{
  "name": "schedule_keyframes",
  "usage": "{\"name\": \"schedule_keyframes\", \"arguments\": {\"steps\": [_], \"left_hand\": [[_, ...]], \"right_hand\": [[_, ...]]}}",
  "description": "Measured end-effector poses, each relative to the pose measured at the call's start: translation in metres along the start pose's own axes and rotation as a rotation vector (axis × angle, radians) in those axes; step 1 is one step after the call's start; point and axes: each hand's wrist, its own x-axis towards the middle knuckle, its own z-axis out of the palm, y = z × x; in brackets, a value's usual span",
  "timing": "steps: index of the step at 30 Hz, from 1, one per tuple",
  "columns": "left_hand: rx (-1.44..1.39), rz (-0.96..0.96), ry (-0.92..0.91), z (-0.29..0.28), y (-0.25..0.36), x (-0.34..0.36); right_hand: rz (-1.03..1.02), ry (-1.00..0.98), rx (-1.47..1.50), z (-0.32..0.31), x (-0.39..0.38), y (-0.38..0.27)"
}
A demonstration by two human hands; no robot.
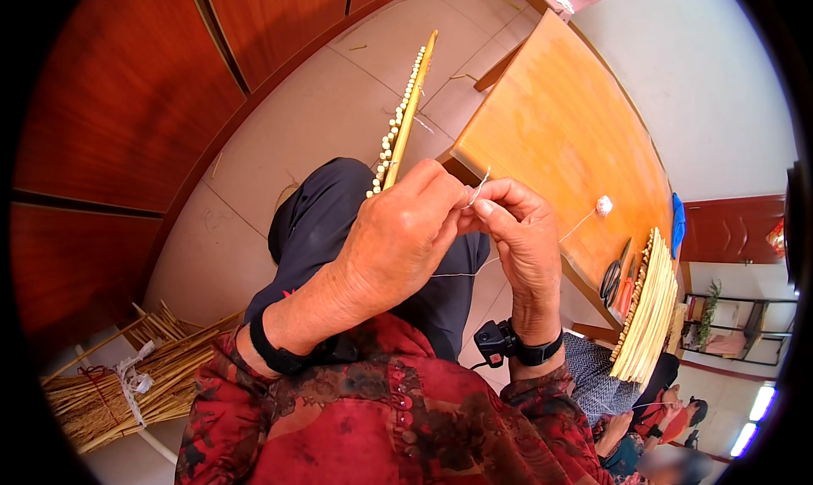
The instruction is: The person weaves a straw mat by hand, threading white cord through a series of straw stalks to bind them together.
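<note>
In front of my chest, my left hand (394, 235) and my right hand (521, 231) meet, thumbs and fingertips pinched together. Between them is a thin white string (481, 186), its short twisted end sticking up past the fingertips. A length of string passes below the hands, and another stretch leads from the right hand to a small white ball of string (604, 205) on the table. Just beyond my left hand, a row of cut yellow stalks (391, 133) bound along a longer stalk (415, 104) stands edge-on near my knee. Its lower part is hidden by the hand.
At right stands an orange wooden table (550, 104) with black-handled scissors (610, 282) at its near edge. A bound panel of stalks (645, 311) is beside them. Bundled straw stalks (127, 383) lie at lower left. Wooden cabinets (127, 104) line the left; other people sit at lower right.
</note>
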Motion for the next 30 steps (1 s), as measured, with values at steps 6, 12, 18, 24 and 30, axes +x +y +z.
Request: {"name": "schedule_keyframes", "arguments": {"steps": [6,12,18,24,30], "left_hand": [[-0.096,-0.079,-0.009,-0.001,-0.001,0.0],[-0.214,-0.19,0.006,0.0,-0.003,-0.001],[-0.416,-0.357,-0.1,-0.004,-0.005,-0.003],[-0.466,-0.398,-0.11,-0.005,-0.004,-0.003],[-0.366,-0.316,-0.098,-0.005,0.0,-0.002]], "right_hand": [[-0.05,0.016,-0.016,0.004,-0.001,0.002],[-0.07,0.061,-0.034,0.008,-0.004,0.005],[-0.191,0.148,-0.081,0.01,-0.003,0.007],[-0.178,0.156,0.018,0.004,-0.002,0.008],[-0.135,0.032,0.332,0.002,-0.002,0.008]]}}
